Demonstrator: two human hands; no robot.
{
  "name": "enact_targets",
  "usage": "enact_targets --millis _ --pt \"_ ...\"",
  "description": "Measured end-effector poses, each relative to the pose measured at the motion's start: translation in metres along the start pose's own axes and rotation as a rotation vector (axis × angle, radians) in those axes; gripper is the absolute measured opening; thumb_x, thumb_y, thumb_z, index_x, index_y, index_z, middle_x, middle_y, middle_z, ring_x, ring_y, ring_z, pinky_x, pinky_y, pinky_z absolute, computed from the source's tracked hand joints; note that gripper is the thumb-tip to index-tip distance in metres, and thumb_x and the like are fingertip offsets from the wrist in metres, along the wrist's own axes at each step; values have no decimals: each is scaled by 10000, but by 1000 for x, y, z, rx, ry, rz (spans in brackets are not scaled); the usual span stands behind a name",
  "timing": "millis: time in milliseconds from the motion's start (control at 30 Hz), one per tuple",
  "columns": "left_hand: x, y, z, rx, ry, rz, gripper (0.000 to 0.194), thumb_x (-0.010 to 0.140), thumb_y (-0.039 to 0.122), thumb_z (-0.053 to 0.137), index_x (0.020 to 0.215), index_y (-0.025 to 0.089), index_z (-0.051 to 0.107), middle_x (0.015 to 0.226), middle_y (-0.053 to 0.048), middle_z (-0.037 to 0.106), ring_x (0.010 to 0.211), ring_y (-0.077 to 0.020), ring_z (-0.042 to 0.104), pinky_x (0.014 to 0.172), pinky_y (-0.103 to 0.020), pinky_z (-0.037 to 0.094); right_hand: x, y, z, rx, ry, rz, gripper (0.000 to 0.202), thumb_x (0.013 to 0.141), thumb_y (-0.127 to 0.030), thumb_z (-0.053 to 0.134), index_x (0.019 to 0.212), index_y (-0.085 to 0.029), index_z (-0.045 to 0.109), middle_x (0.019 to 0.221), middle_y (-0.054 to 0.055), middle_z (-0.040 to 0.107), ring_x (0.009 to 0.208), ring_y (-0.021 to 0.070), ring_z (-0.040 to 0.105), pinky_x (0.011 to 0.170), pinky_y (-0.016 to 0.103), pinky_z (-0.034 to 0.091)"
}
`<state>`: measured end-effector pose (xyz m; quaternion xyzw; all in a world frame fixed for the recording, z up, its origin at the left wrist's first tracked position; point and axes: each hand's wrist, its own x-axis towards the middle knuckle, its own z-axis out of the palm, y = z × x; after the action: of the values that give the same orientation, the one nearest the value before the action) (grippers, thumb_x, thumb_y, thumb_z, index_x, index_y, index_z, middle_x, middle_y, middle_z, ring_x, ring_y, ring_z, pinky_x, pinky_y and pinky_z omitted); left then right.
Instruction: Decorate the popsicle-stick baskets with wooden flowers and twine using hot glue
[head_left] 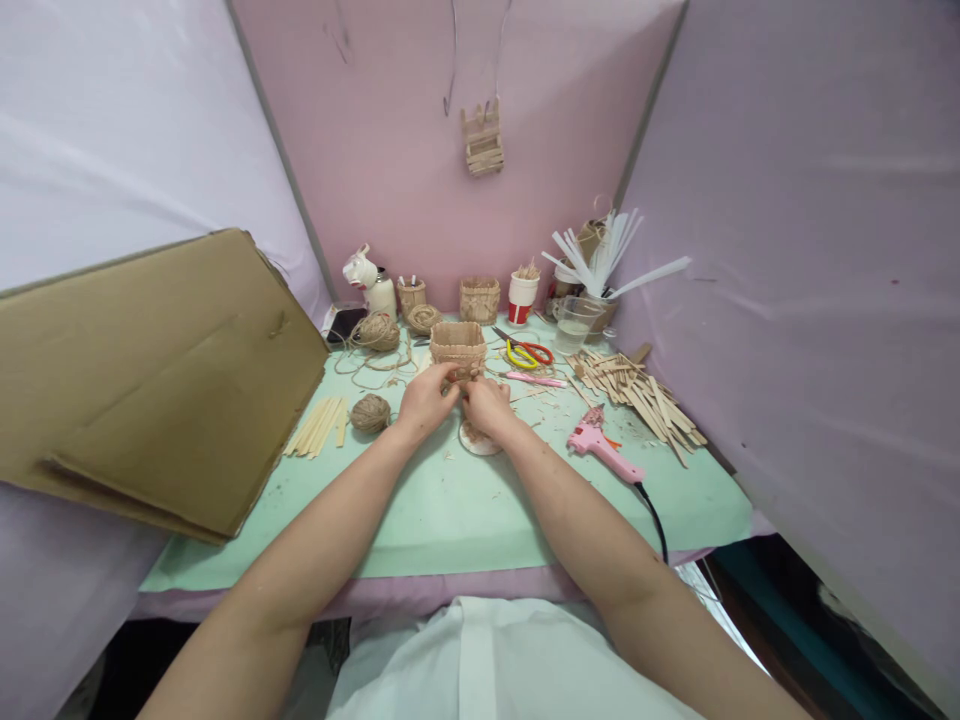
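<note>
My left hand (430, 402) and my right hand (487, 405) meet in the middle of the table, fingertips almost together. Both are closed in a pinch; what lies between the fingers is too small and hidden to make out. Just beyond them stands a small square basket (458, 340) of light brown woven material, its near lower side partly covered by my fingers. Under my right hand lies a round white disc (477, 441) with brownish bits on it, partly hidden. A ball of brown twine (370, 413) rests left of my left hand.
A pink glue gun (604, 447) with black cord lies right, near a heap of wooden sticks (637, 395). Scissors (523, 352) and a pink pen-like tool (535, 380) lie behind my right hand. Pale sticks (318, 427) and leaning cardboard (165, 370) are left. A cup (523, 296) stands behind.
</note>
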<state>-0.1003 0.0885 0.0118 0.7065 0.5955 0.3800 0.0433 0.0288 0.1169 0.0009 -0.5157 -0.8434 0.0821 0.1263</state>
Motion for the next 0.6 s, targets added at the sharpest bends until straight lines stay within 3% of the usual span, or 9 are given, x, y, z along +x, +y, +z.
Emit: enact_targets --millis 200,467,600 --pt "1 5 -4 45 -112 -4 292 791 198 488 1035 179 648 880 -48 684 804 -169 594 760 -270 430 0 1 1 -15 1 9 357 896 -223 336 1090 -221 636 1129 116 601 1064 264 508 867 397 328" --pt "2 5 -8 112 -59 -158 249 762 397 567 908 202 623 738 -17 634 671 -163 545 592 -262 365 -1 0 0 5 10 6 350 884 -215 355 1084 -244 640 1063 101 622 1034 261 512 832 376 328" --pt "3 4 -13 197 -82 -147 215 808 371 517 768 200 641 746 -43 646 692 -175 548 617 -275 365 -1 0 0 6 10 -3 406 870 -189 356 1187 -284 591 1103 89 616 1044 258 509 834 374 320"
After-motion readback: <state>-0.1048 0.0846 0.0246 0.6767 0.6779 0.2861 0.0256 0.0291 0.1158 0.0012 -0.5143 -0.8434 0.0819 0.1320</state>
